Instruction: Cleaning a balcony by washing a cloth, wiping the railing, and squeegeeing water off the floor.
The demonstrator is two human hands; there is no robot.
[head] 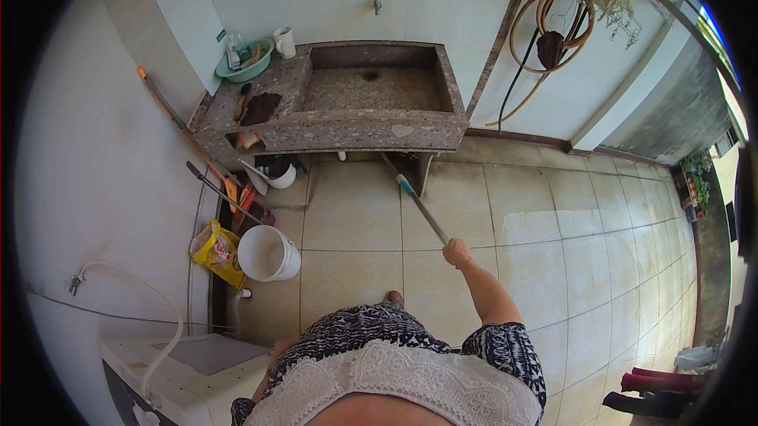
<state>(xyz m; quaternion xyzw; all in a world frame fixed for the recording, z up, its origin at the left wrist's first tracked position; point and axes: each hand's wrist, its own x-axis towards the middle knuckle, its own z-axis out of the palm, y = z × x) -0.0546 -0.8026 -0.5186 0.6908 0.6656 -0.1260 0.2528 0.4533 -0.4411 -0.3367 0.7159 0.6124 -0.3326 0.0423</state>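
Observation:
My right hand [459, 253] is closed around the end of a long metal pole [431, 217] with a blue band. The pole slants forward and left over the floor, and its far end disappears in the dark space under a stone sink [379, 130]. Whatever sits on that end is hidden. My left hand [282, 346] hangs low beside my patterned clothing, partly covered by it, and its fingers cannot be made out. The tip of one foot [395, 297] shows on the tiles below me.
A white bucket [269, 253] and a yellow bag [218, 254] stand at the left wall, near long-handled tools [186, 136]. On the sink's ledge are a green basin [244, 68], a white jug [285, 42] and a dark cloth [260, 108]. Coiled hoses [542, 17] hang at right.

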